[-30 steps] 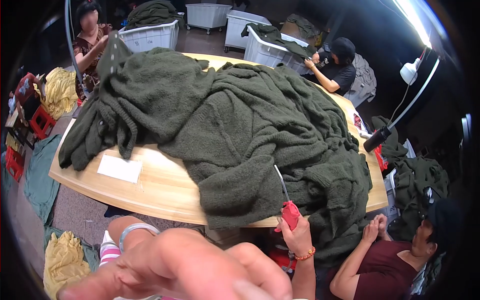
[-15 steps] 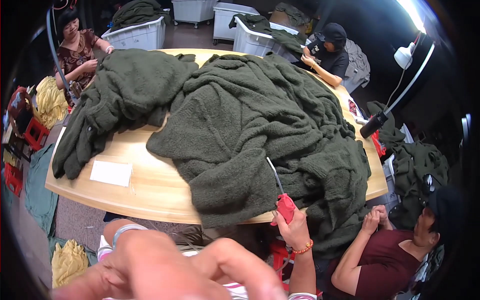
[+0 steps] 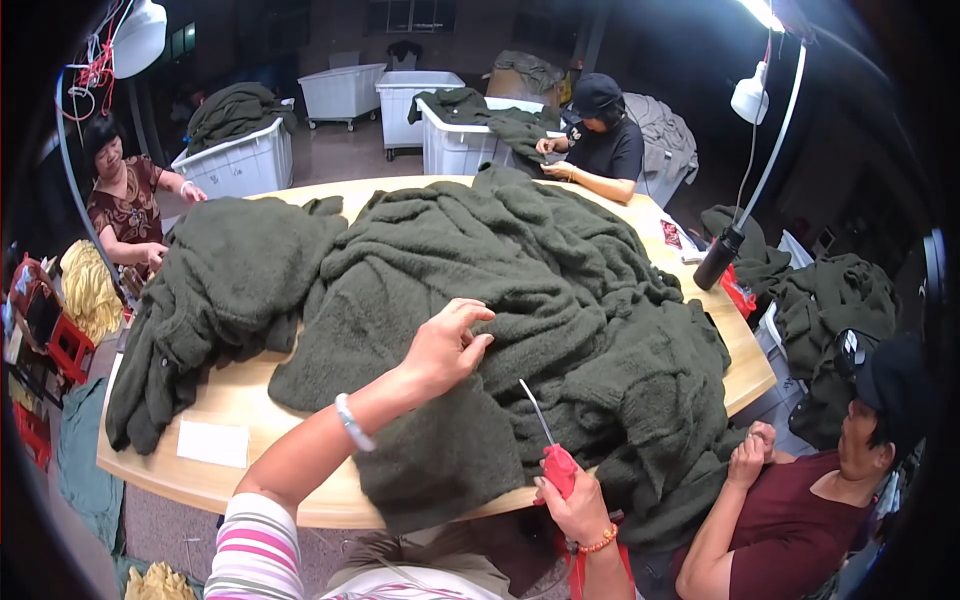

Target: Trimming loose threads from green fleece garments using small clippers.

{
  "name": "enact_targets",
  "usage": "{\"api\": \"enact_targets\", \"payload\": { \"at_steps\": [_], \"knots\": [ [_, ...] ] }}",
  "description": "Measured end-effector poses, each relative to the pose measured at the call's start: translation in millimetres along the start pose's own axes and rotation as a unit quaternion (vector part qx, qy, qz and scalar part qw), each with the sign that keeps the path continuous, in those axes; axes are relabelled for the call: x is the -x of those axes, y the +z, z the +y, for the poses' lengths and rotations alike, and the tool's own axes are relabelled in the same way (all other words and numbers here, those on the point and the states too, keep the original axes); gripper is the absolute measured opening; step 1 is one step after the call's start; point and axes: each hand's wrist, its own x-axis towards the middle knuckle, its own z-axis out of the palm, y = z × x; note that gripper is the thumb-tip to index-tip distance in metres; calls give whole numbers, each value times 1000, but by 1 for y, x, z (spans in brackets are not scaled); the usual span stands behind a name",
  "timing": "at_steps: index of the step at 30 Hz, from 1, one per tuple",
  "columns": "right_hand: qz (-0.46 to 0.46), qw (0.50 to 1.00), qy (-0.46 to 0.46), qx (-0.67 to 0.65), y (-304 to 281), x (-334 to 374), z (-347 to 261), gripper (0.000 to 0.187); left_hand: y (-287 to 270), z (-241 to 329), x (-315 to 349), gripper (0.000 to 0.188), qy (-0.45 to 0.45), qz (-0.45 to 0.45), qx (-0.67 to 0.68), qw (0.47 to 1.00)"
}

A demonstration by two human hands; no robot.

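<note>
Dark-green knit garments (image 3: 480,250) now lie under the left hand (image 3: 442,350) — swung forward within reach, fingers loosely parted — while the right hand (image 3: 580,512) grips a red-handled metal-rod tool (image 3: 558,468).

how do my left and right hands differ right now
The left hand is half open, showing nothing held; the right hand grips a red-handled tool. The left wears a pale bangle; the right, an orange beaded bracelet. The left is farther forward, over green knitwear, than the right. Both are bare.
</note>
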Motion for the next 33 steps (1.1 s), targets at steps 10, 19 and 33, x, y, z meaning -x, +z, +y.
{"api": "enact_targets", "payload": {
  "at_steps": [10,19,33],
  "knots": [
    [11,999,24,-44,-9,-13,16,29,56,-80,-85,43,84,-31,-375,923],
    [59,994,2,-96,-31,-12,22,25,-38,54,29,21,211,-192,91,954],
    [20,996,-13,-87,0,-9,-13,29,-74,-67,188,37,-420,130,390,809]
  ]
}}
